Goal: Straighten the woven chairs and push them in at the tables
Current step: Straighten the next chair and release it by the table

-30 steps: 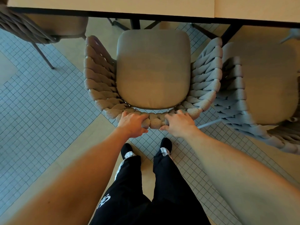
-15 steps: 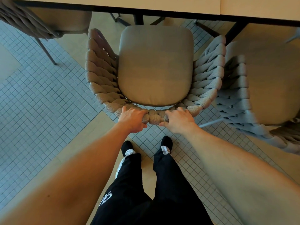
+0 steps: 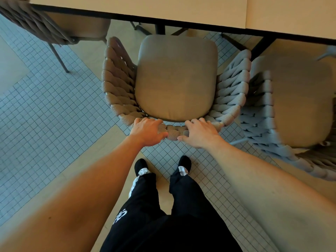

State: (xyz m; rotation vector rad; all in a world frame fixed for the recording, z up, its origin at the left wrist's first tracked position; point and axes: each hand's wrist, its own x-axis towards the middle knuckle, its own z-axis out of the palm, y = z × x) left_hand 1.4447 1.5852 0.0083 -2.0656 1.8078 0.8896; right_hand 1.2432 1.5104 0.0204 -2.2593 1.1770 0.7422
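Head view looked down on a tiled floor and a pale table along the top edge. Facing it stood the woven chair, the front of its seat cushion just short of the table edge, between two neighbouring chairs. Left hand and right hand each had a closed grip over the chair's woven top rail, side by side.

The single head-worn camera looks steeply down from close above the woven chair toward the table edge.
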